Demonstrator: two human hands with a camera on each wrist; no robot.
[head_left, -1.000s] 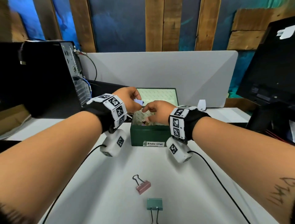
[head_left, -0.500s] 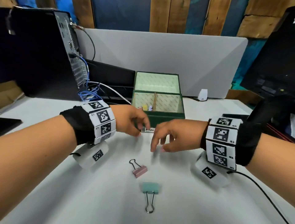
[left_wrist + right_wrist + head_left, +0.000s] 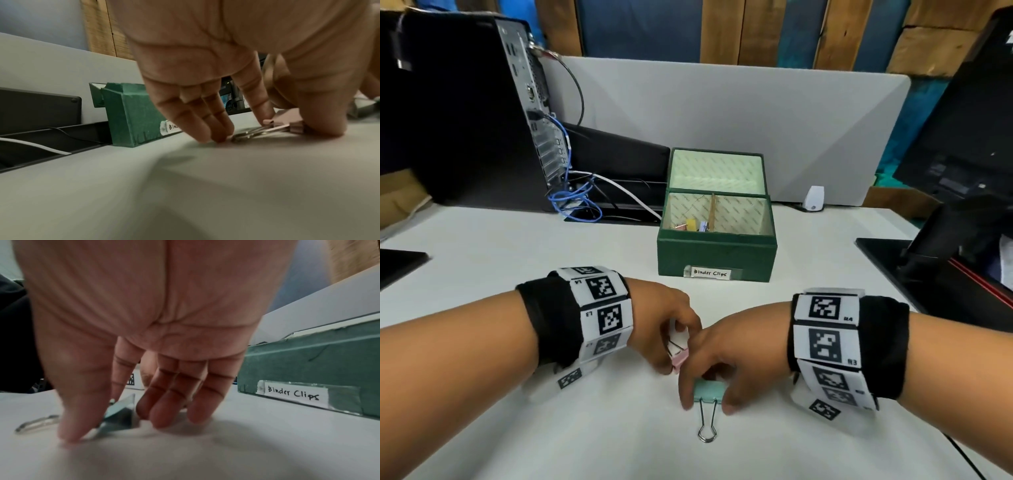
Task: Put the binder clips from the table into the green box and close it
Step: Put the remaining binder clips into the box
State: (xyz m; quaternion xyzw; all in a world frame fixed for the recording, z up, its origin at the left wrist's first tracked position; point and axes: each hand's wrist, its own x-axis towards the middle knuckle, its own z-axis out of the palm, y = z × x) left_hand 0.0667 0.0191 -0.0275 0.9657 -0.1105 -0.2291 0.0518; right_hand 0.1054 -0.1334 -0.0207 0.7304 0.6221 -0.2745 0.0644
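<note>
Spanning the whole foreground, the white table [image 3: 482, 260] carries every item. Behind it stand a black computer tower [image 3: 465, 113] at far left and a grey divider panel [image 3: 722, 113]. At centre sits the green box [image 3: 717, 255], lid [image 3: 717, 169] tipped back and open, label reading "Binder Clips"; small clips lie in its left compartment. My left hand [image 3: 664, 325] pinches the pink binder clip [image 3: 292, 125] between index finger and thumb, the clip lying on the table with its wire handles pointing toward the box. My right hand [image 3: 736, 356], touching the left, pinches the mint-green binder clip [image 3: 709, 391] by its two ends, its handles [image 3: 707, 423] flat on the table pointing toward me.
</note>
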